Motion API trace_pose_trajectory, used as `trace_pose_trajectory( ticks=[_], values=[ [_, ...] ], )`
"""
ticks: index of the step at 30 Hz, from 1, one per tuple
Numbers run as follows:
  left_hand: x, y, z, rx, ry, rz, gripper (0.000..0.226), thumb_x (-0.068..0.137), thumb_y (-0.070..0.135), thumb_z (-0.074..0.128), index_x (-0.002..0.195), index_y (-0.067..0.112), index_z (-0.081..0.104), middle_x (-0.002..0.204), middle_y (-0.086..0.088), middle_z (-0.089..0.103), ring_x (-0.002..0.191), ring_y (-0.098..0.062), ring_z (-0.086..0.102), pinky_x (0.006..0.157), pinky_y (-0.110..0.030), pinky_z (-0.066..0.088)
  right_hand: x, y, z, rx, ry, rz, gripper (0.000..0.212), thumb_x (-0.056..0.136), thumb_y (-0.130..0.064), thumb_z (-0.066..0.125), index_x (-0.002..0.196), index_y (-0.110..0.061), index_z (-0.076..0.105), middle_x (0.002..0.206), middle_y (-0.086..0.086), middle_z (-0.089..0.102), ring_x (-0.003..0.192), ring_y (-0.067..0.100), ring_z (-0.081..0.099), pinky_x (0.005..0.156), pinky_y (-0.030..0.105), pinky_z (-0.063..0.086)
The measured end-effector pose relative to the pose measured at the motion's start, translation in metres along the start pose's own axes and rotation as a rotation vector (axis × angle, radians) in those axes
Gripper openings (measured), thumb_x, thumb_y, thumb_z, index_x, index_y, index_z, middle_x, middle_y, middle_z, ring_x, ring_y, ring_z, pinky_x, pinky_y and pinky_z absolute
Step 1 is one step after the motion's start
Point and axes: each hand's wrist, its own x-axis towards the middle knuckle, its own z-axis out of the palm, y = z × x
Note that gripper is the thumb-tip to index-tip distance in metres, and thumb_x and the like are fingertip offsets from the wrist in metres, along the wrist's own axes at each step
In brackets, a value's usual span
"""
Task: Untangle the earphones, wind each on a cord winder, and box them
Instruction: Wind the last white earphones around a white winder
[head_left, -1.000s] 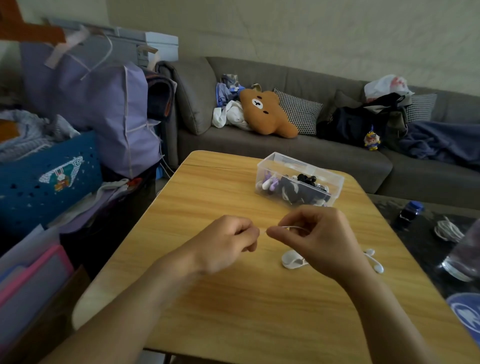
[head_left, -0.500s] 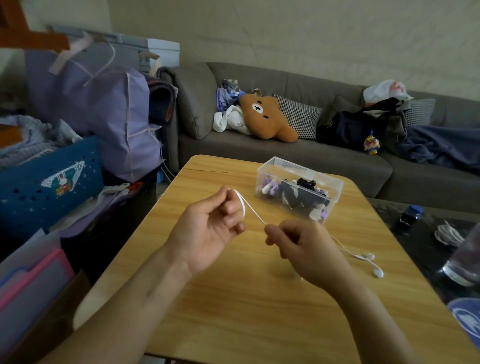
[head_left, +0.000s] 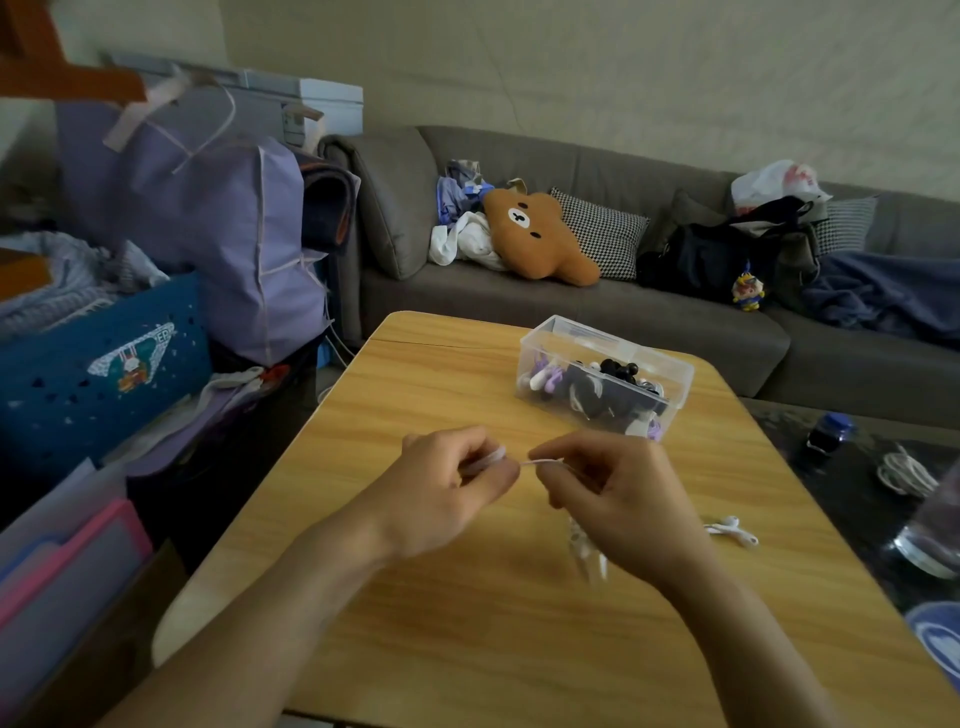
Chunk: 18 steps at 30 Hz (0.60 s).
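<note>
Head view: both hands pinching a white earphone cord over the table

Head view puts my two hands close together above the middle of the wooden table (head_left: 441, 395). My left hand (head_left: 447, 493) has its fingers curled, and the thumb and fingertips pinch a small white winder (head_left: 488, 460) with cord on it, held just off the tabletop. My right hand (head_left: 618, 499) sits just beside it, thumb and forefinger pinching the white cord (head_left: 545, 461), which runs in a short taut line between the two hands. Under my right palm a blurred length of the same cord hangs down toward the table; I cannot tell how it lies there. The two white earbuds (head_left: 730, 531) rest on the table to the right of my right wrist, apart from my hand.

Farther back on the table stands the clear plastic box (head_left: 670, 384), open at the top, with black, white and purple earphones and winders piled inside. It lies beyond my right hand, near the far right edge.

Behind the table runs a grey sofa (head_left: 597, 312) carrying a brown bear cushion (head_left: 535, 234), a checked pillow (head_left: 602, 234), a dark bag (head_left: 706, 260) and a blue blanket (head_left: 883, 296). To my left stand a purple bag (head_left: 208, 218) and a blue crate (head_left: 104, 374). On the dark glass table at my right lie a coil of white cable (head_left: 904, 475) and a small dark bottle (head_left: 828, 431).
</note>
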Motion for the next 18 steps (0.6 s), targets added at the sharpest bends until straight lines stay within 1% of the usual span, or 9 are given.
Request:
trace_pose_trajectory(
  ticks=[1, 2, 4, 6, 9, 12, 15, 16, 18],
  values=[
    [0.000, -0.001, 0.001, 0.017, 0.022, 0.016, 0.028, 0.098, 0.045, 0.054, 0.084, 0.023, 0.064, 0.076, 0.000, 0.059, 0.079, -0.015, 0.054, 0.073, -0.037, 0.045, 0.001, 0.003, -0.004, -0.010, 0.036, 0.030, 0.007, 0.087, -0.031, 0.074, 0.093, -0.031, 0.075, 0.068, -0.009, 0.070, 0.063, 0.005, 0.065, 0.059, 0.025, 0.056],
    [0.001, 0.000, 0.002, 0.042, 0.069, 0.042, 0.029, 0.099, 0.043, 0.053, 0.081, 0.023, 0.064, 0.069, 0.000, 0.057, 0.071, -0.013, 0.051, 0.068, -0.032, 0.041, 0.001, 0.007, -0.006, -0.018, 0.062, 0.057, 0.009, 0.083, -0.034, 0.078, 0.090, -0.031, 0.074, 0.066, -0.009, 0.070, 0.062, 0.003, 0.065, 0.058, 0.023, 0.055],
    [0.002, 0.001, 0.001, 0.111, 0.184, 0.095, 0.032, 0.101, 0.037, 0.048, 0.082, 0.017, 0.062, 0.058, 0.005, 0.050, 0.056, -0.007, 0.043, 0.060, -0.024, 0.032, 0.002, 0.016, -0.012, -0.045, 0.093, 0.107, 0.010, 0.079, -0.035, 0.082, 0.083, -0.029, 0.074, 0.061, -0.008, 0.067, 0.056, -0.001, 0.061, 0.053, 0.016, 0.048],
    [0.005, 0.000, -0.002, 0.090, 0.316, 0.104, 0.033, 0.103, 0.034, 0.046, 0.083, 0.012, 0.061, 0.053, 0.010, 0.045, 0.047, -0.007, 0.040, 0.052, -0.016, 0.030, 0.004, 0.027, -0.019, -0.102, 0.107, 0.155, 0.009, 0.081, -0.034, 0.081, 0.080, -0.028, 0.074, 0.060, -0.007, 0.066, 0.055, 0.000, 0.059, 0.051, 0.014, 0.045],
    [0.007, -0.003, -0.009, 0.009, 0.483, 0.092, 0.029, 0.102, 0.032, 0.048, 0.082, 0.015, 0.060, 0.053, 0.010, 0.046, 0.045, -0.005, 0.042, 0.044, -0.013, 0.030, 0.004, 0.039, -0.030, -0.106, 0.091, 0.228, 0.011, 0.083, -0.037, 0.078, 0.080, -0.028, 0.074, 0.062, -0.006, 0.069, 0.056, 0.003, 0.063, 0.054, 0.015, 0.047],
    [0.006, 0.000, -0.006, -0.010, 0.557, 0.080, 0.028, 0.103, 0.030, 0.047, 0.084, 0.014, 0.060, 0.054, 0.011, 0.046, 0.044, -0.002, 0.044, 0.043, -0.012, 0.031, 0.006, 0.044, -0.031, -0.096, 0.035, 0.269, 0.020, 0.088, -0.043, 0.070, 0.079, -0.025, 0.072, 0.065, -0.008, 0.072, 0.058, 0.003, 0.067, 0.058, 0.016, 0.050],
    [0.007, 0.002, -0.004, -0.070, 0.614, 0.048, 0.029, 0.104, 0.030, 0.042, 0.083, 0.017, 0.057, 0.054, 0.009, 0.043, 0.040, -0.004, 0.041, 0.040, -0.014, 0.030, 0.007, 0.045, -0.029, -0.077, 0.053, 0.287, 0.029, 0.092, -0.049, 0.059, 0.080, -0.025, 0.072, 0.068, -0.010, 0.073, 0.060, 0.003, 0.068, 0.062, 0.021, 0.056],
    [0.006, 0.002, -0.005, -0.088, 0.629, 0.034, 0.029, 0.105, 0.031, 0.041, 0.083, 0.018, 0.056, 0.054, 0.008, 0.042, 0.040, -0.004, 0.041, 0.039, -0.014, 0.030, 0.007, 0.046, -0.030, -0.071, 0.065, 0.291, 0.028, 0.093, -0.047, 0.059, 0.081, -0.026, 0.071, 0.069, -0.010, 0.073, 0.062, 0.002, 0.067, 0.063, 0.022, 0.056],
    [0.008, 0.000, -0.010, -0.109, 0.680, -0.002, 0.030, 0.105, 0.033, 0.040, 0.084, 0.019, 0.056, 0.056, 0.005, 0.044, 0.042, -0.004, 0.042, 0.040, -0.015, 0.032, 0.006, 0.049, -0.033, -0.103, 0.091, 0.275, 0.018, 0.093, -0.039, 0.065, 0.080, -0.027, 0.071, 0.069, -0.010, 0.071, 0.063, -0.001, 0.065, 0.062, 0.019, 0.051]
  ],
)
